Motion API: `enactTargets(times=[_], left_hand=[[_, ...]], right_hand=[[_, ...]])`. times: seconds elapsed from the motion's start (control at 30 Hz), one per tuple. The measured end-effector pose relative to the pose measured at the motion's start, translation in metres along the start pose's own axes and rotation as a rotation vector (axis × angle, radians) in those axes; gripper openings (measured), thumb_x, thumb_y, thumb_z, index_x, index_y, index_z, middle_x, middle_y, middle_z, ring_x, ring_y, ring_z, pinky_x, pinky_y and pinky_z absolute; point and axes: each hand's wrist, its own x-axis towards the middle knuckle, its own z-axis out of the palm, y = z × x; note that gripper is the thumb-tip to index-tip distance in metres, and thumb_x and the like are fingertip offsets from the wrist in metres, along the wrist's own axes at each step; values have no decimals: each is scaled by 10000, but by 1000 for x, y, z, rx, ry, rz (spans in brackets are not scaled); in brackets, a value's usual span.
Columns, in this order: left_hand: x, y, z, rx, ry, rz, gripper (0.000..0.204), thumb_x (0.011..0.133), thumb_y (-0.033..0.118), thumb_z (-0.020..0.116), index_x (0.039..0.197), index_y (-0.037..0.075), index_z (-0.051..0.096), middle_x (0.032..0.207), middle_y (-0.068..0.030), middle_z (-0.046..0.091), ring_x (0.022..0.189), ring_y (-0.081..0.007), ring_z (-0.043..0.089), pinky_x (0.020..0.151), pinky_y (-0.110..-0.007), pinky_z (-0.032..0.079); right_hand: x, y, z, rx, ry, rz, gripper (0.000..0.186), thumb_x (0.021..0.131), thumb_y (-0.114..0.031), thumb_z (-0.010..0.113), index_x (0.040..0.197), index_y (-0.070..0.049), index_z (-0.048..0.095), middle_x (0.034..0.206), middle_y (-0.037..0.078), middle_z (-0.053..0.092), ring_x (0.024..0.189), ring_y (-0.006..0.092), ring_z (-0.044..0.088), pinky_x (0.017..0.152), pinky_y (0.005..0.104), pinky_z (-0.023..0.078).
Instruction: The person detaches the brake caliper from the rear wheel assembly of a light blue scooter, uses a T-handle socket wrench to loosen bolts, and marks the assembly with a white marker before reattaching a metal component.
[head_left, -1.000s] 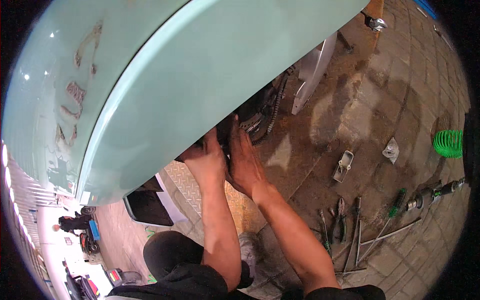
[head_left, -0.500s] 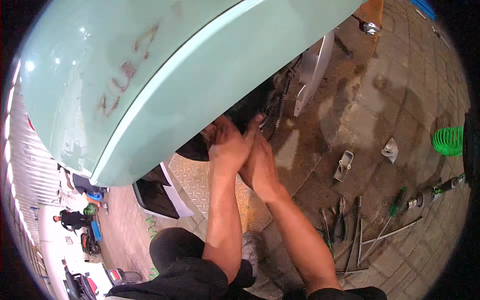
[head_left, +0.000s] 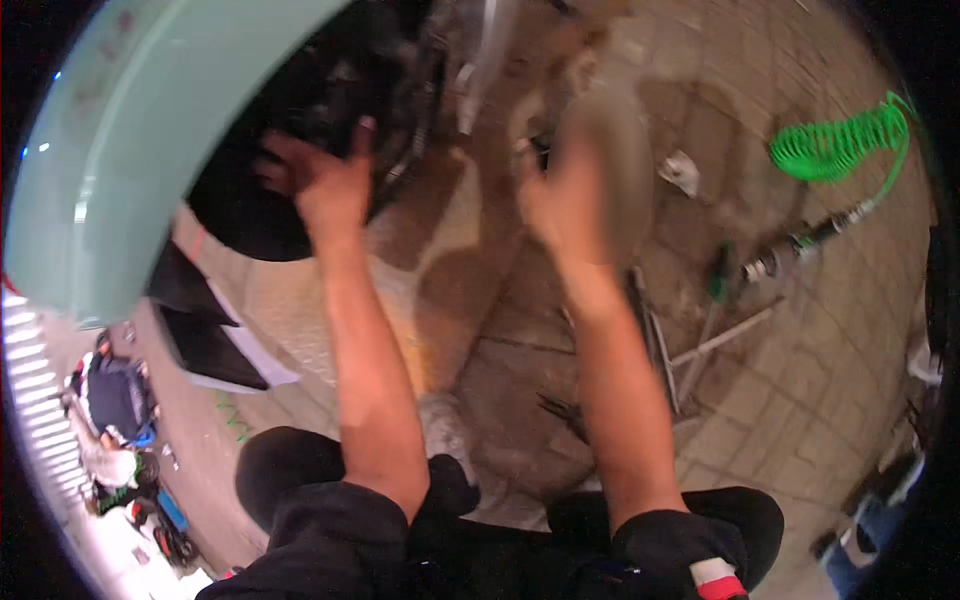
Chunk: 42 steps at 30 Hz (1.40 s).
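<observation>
My left hand [head_left: 325, 185] has its fingers spread, at the dark cavity [head_left: 270, 200] under a pale green vehicle body panel [head_left: 190, 110]. It holds nothing that I can see. Further right, my right hand [head_left: 565, 205] is out over the paved floor, clear of the panel. Its fingers are largely smeared. A small dark thing [head_left: 541, 148] shows between thumb and fingers; its kind cannot be made out. Black hoses or cables [head_left: 415, 150] hang at the cavity's right edge.
Right of my hand lie a small clear bag [head_left: 680, 172], a coiled green air hose [head_left: 835, 145] and an air tool [head_left: 800, 245]. Metal rods [head_left: 725, 335] lie by my right forearm. A black and white panel piece [head_left: 215, 335] stands left. People [head_left: 112, 395] are at far left.
My hands, together under the panel before, are now apart; the right has moved right over the floor. The view has turned right and down, so the panel sits further left.
</observation>
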Motion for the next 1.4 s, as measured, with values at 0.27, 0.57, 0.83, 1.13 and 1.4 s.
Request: enactTargets(times=[0.27, 0.57, 0.83, 1.13, 1.4], left_hand=[[11, 33, -9, -22, -89, -52, 1292, 663, 735, 620, 1388, -164, 40, 1467, -343, 103, 1327, -573, 66, 1093, -600, 107], [21, 11, 2, -83, -47, -62, 1275, 672, 730, 617, 1396, -148, 42, 1481, -327, 82, 1337, -569, 36, 1101, -581, 115], [-4, 34, 4, -197, 10, -99, 1132, 703, 491, 727, 1379, -148, 81, 1416, -370, 195, 1283, -581, 186, 1072, -612, 179], [-15, 32, -9, -306, 95, -84, 919, 787, 382, 660, 1426, -17, 134, 1386, -386, 256, 1269, -554, 265, 1036, -600, 252], [-16, 30, -29, -597, -346, -307, 764, 797, 352, 632, 1360, 0, 255, 1037, -299, 605, 945, -476, 579, 836, -491, 485]], right_hand=[[-19, 143, -172, -684, -334, 183, 398, 751, -174, 670, 1133, -79, 612, 1036, 201, 643, 959, 377, 619, 828, 438, 492], [-81, 127, -82, -1021, -736, -228, 175, 796, -176, 559, 865, -43, 650, 856, 174, 655, 820, 352, 641, 742, 449, 511], [-87, 133, -94, -978, -831, -472, 172, 758, -145, 611, 858, -12, 650, 874, 195, 656, 858, 340, 631, 747, 445, 482], [-12, -66, 3, 159, -202, -6, 301, 788, -207, 727, 940, 36, 632, 885, 131, 679, 823, 198, 623, 792, 328, 480], [30, -84, 91, 534, 64, -194, 211, 769, -31, 693, 960, 45, 641, 918, 131, 684, 838, 194, 624, 803, 314, 470]])
